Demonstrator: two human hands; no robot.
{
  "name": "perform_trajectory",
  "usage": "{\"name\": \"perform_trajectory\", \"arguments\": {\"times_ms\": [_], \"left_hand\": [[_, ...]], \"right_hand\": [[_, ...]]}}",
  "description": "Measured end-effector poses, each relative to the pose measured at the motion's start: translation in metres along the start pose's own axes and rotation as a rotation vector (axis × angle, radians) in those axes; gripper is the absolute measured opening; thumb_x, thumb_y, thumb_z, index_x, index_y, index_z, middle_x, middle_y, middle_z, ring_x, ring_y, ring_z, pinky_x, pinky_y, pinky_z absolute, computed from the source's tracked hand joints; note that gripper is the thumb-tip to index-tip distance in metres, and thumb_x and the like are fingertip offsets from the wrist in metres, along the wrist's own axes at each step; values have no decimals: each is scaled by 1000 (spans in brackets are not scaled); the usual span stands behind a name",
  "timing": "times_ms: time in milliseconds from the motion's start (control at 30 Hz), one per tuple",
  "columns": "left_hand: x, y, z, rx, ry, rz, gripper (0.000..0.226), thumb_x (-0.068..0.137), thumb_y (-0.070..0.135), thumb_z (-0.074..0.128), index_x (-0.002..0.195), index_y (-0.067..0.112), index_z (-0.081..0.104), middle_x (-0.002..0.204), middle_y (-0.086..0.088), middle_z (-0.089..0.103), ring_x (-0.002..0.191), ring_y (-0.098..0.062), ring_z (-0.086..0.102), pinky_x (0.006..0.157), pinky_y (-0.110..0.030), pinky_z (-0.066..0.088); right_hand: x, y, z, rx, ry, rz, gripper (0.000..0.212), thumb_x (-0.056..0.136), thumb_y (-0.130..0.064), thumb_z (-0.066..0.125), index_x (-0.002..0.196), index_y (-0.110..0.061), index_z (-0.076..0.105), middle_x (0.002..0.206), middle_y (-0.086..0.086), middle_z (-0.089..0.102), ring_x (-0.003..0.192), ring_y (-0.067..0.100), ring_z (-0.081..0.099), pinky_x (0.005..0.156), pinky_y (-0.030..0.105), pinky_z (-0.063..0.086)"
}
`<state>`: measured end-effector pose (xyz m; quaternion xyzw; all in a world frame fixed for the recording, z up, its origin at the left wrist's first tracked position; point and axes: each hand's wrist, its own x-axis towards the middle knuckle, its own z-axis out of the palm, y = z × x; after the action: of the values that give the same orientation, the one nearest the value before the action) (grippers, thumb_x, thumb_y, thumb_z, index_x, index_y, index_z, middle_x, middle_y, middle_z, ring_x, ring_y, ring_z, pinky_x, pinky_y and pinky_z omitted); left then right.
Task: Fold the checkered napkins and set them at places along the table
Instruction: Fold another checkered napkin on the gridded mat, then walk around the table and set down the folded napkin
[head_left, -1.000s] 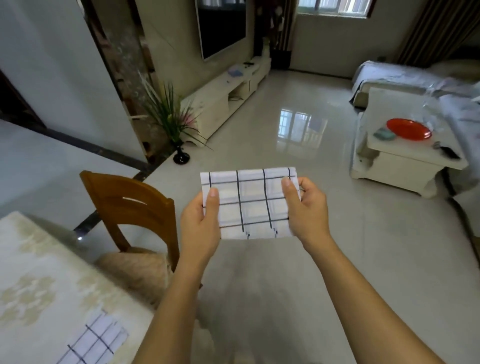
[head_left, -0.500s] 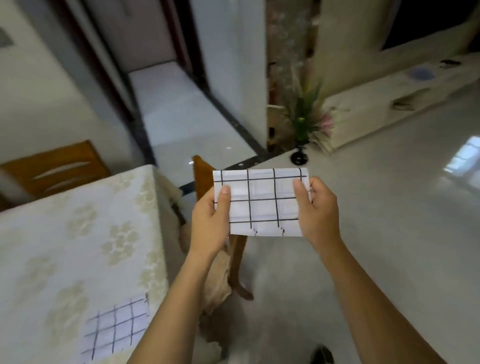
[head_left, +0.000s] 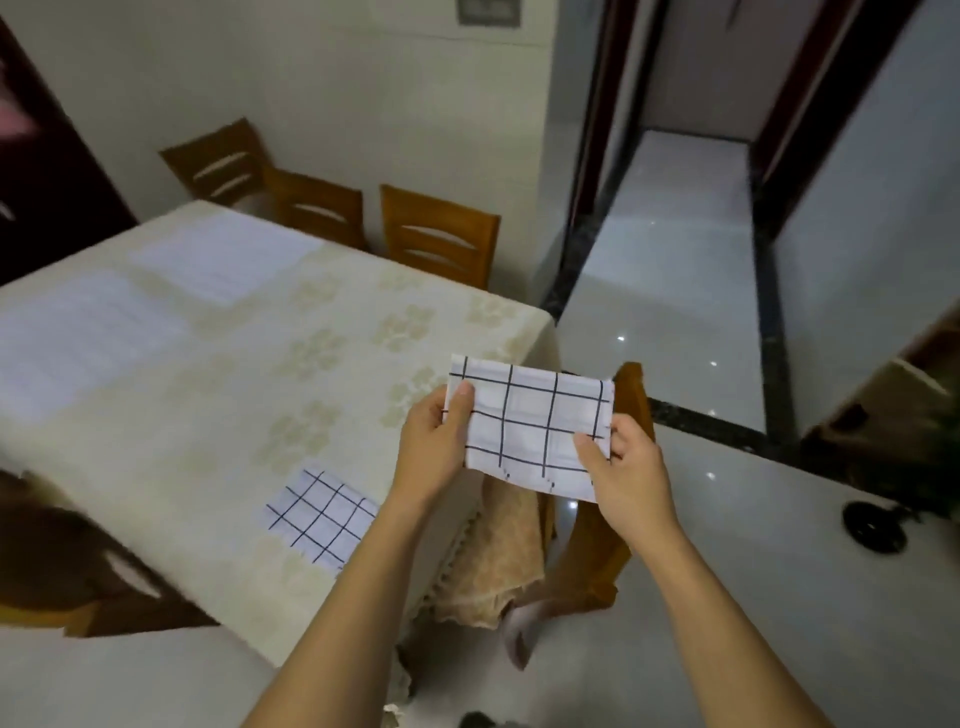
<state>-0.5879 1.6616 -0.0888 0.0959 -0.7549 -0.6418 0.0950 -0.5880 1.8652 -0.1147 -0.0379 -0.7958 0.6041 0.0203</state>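
I hold a folded white napkin with black check lines (head_left: 530, 423) in the air, just past the table's right corner. My left hand (head_left: 434, 441) pinches its left edge, thumb on top. My right hand (head_left: 623, 470) pinches its lower right corner. A second folded checkered napkin (head_left: 319, 512) lies flat on the table (head_left: 208, 415) near the front edge, left of my left forearm. Two pale, blurred cloths lie further back on the table, one at the left (head_left: 78, 343) and one at the rear (head_left: 223, 260).
The table wears a cream floral cloth. Wooden chairs stand at its far side (head_left: 439, 236), its right end (head_left: 631, 395) under my hands, and its near left (head_left: 104, 577). A hallway opens to the right. A dark vase base (head_left: 875, 525) sits on the glossy floor.
The view has swung left from the living room to the table. Both hands keep the same grip on the napkin, now tilted slightly and over the table's right corner.
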Motion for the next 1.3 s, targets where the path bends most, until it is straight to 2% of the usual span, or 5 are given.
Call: {"name": "perform_trajectory", "arguments": {"times_ms": [333, 667, 833, 1067, 1300], "left_hand": [[37, -90, -22, -79, -60, -381, 29, 96, 34, 69, 83, 11, 57, 84, -15, 57, 66, -19, 66, 63, -33, 50], [70, -149, -46, 26, 423, -557, 31, 100, 33, 63, 115, 6, 57, 105, -17, 66, 62, -16, 69, 56, -26, 51], [108, -183, -47, 174, 517, -684, 23, 101, 30, 62, 107, 9, 55, 91, -5, 73, 60, -11, 70, 51, -23, 49], [134, -237, -30, 317, 609, -861, 26, 101, 23, 63, 86, 7, 48, 89, -18, 72, 60, -16, 66, 44, -16, 45], [147, -230, -17, 652, 695, -821, 43, 93, 24, 69, 121, 8, 41, 114, -6, 47, 91, -25, 55, 69, -35, 45]], "right_hand": [[105, 27, 46, -80, -205, 80, 21, 99, -17, 63, 115, -30, 62, 110, -13, 70, 101, 6, 67, 86, 31, 59], [203, 75, 170, -87, -612, 178, 32, 98, -13, 64, 130, -13, 60, 128, 1, 64, 119, 17, 60, 102, 46, 52], [243, 103, 237, -43, -725, 248, 19, 100, -4, 58, 115, -16, 62, 105, 1, 69, 89, 12, 66, 57, 21, 54], [266, 154, 255, -349, -784, 96, 30, 101, -13, 59, 130, -11, 62, 118, 7, 70, 93, 16, 61, 81, 28, 49], [261, 156, 261, -593, -616, -323, 67, 94, -13, 66, 153, -12, 35, 147, 13, 38, 128, 35, 44, 106, 47, 42]]}}
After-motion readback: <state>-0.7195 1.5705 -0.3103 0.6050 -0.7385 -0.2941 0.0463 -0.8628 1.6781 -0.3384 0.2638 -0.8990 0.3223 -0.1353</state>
